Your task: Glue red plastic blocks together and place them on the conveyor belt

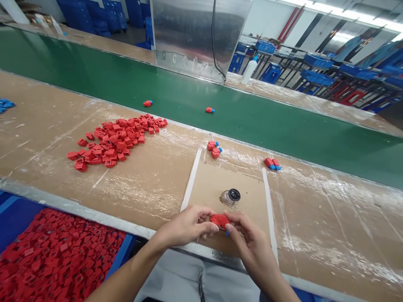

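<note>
Blue bin [121, 251] heaped with small red plastic parts [56, 260]

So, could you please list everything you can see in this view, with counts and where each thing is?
red plastic parts: many, red, heaped on the bench
filled tray: one, blue-edged, full of red parts, lower left
red-and-blue parts on belt: two, on the green conveyor belt
red-and-blue parts on bench: about four, beside the cardboard sheet
cardboard sheet: one, brown, between two white strips
glass jar: one, black lid, lying on the sheet
squeeze bottle: one, white, beyond the belt
crates: many, blue, background
held red-and-blue part: one, between both hands
left hand: one, gripping the part
right hand: one, gripping the part
</note>
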`<action>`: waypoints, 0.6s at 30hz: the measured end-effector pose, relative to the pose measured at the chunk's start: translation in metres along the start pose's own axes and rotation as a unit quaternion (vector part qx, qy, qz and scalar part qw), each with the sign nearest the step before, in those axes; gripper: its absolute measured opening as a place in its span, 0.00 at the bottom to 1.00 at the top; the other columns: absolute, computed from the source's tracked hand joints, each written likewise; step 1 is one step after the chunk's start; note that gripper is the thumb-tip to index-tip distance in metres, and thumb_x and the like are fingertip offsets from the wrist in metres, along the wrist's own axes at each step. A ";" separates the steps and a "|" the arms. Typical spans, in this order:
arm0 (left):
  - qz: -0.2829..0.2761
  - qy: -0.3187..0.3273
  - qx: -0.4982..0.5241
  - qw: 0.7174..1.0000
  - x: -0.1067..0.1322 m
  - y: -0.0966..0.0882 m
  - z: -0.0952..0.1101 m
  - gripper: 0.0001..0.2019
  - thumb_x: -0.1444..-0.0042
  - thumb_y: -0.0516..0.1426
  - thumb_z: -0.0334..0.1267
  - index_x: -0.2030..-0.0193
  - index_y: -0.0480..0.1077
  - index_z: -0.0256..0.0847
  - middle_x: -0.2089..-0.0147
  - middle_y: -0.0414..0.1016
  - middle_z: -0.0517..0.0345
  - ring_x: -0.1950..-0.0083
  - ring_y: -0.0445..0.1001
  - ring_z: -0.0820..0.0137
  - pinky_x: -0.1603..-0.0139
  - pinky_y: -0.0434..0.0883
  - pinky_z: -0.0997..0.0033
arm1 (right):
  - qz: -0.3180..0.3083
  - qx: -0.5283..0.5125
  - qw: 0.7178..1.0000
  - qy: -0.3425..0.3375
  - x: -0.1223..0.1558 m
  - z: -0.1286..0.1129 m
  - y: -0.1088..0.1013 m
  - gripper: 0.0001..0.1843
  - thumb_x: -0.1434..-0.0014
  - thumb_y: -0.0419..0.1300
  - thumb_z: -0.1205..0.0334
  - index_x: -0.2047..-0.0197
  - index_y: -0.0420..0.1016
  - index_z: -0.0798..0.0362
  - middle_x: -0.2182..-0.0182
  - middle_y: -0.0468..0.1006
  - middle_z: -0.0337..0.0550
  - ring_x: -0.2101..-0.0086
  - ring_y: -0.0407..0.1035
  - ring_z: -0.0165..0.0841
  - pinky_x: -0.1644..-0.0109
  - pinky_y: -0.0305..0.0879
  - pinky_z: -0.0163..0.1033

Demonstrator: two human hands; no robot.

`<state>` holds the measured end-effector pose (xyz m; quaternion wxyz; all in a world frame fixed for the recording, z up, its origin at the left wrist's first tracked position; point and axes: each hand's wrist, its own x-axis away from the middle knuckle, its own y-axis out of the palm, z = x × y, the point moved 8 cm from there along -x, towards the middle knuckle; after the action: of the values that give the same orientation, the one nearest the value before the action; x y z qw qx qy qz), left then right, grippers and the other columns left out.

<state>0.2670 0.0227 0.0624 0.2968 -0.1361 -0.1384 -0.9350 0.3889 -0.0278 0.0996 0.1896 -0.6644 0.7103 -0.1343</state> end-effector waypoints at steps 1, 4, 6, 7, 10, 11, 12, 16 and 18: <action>0.004 0.000 0.004 1.000 0.000 0.000 -0.001 0.13 0.43 0.57 0.41 0.56 0.74 0.35 0.76 0.65 0.65 0.75 0.63 0.76 0.75 0.61 0.78 | 0.001 0.015 1.000 -0.021 -0.001 -0.004 0.000 0.09 0.31 0.54 0.59 0.53 0.72 0.53 0.59 0.75 0.48 0.61 0.72 0.36 0.58 0.71 0.39; 0.013 0.000 0.004 1.000 0.000 -0.001 -0.002 0.11 0.42 0.56 0.39 0.57 0.73 0.35 0.75 0.64 0.65 0.74 0.63 0.76 0.74 0.61 0.78 | -0.005 0.048 0.996 -0.075 -0.003 -0.014 0.002 0.09 0.31 0.52 0.64 0.55 0.74 0.52 0.60 0.74 0.47 0.60 0.71 0.35 0.57 0.69 0.37; 0.007 0.002 -0.014 1.000 0.001 -0.001 -0.001 0.11 0.42 0.56 0.38 0.57 0.73 0.35 0.75 0.64 0.65 0.74 0.63 0.75 0.74 0.61 0.77 | -0.010 0.055 0.994 -0.090 -0.002 -0.016 0.003 0.09 0.31 0.52 0.65 0.55 0.74 0.51 0.61 0.73 0.46 0.61 0.71 0.35 0.57 0.68 0.36; 0.003 0.003 -0.022 1.000 0.002 0.000 0.000 0.10 0.42 0.55 0.37 0.57 0.73 0.35 0.75 0.64 0.64 0.74 0.64 0.75 0.74 0.61 0.77 | -0.014 0.058 0.994 -0.092 -0.001 -0.016 0.004 0.09 0.31 0.52 0.66 0.54 0.73 0.51 0.61 0.73 0.46 0.61 0.71 0.34 0.58 0.69 0.35; -0.009 0.009 -0.030 0.999 0.004 0.000 0.004 0.09 0.41 0.54 0.36 0.59 0.72 0.35 0.75 0.64 0.64 0.74 0.64 0.75 0.75 0.62 0.77 | -0.021 0.071 0.992 -0.097 0.000 -0.018 0.005 0.10 0.31 0.51 0.67 0.53 0.73 0.51 0.61 0.72 0.46 0.61 0.71 0.34 0.59 0.69 0.34; -0.009 0.011 -0.026 1.000 0.004 -0.001 0.004 0.08 0.41 0.53 0.35 0.60 0.72 0.35 0.75 0.65 0.64 0.74 0.64 0.75 0.75 0.62 0.77 | -0.023 0.078 0.992 -0.099 0.000 -0.019 0.006 0.10 0.31 0.51 0.67 0.52 0.73 0.51 0.60 0.72 0.46 0.61 0.71 0.34 0.59 0.69 0.34; -0.006 0.012 -0.021 1.000 0.004 -0.001 0.003 0.08 0.41 0.53 0.35 0.60 0.71 0.36 0.75 0.65 0.64 0.75 0.63 0.76 0.75 0.62 0.78 | -0.023 0.086 0.991 -0.102 -0.001 -0.021 0.007 0.11 0.31 0.50 0.68 0.52 0.72 0.51 0.60 0.72 0.46 0.61 0.71 0.34 0.59 0.69 0.33; 0.009 0.006 0.011 1.000 0.001 0.000 -0.006 0.09 0.41 0.54 0.37 0.58 0.71 0.36 0.76 0.64 0.65 0.76 0.64 0.76 0.75 0.62 0.77 | -0.013 0.120 0.985 -0.124 -0.008 -0.027 0.011 0.10 0.31 0.50 0.67 0.54 0.72 0.52 0.59 0.74 0.48 0.60 0.72 0.35 0.59 0.71 0.34; 0.004 -0.005 0.020 1.000 0.000 0.000 -0.009 0.11 0.43 0.56 0.39 0.56 0.72 0.35 0.76 0.65 0.65 0.76 0.64 0.75 0.75 0.63 0.76 | -0.009 0.127 0.984 -0.127 -0.008 -0.024 0.007 0.09 0.31 0.51 0.66 0.54 0.72 0.51 0.59 0.75 0.49 0.59 0.73 0.36 0.58 0.72 0.36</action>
<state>0.2653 0.0191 0.0538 0.3024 -0.1349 -0.1584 -0.9302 0.3723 -0.0213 0.1191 0.3600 -0.6529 0.6517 -0.1393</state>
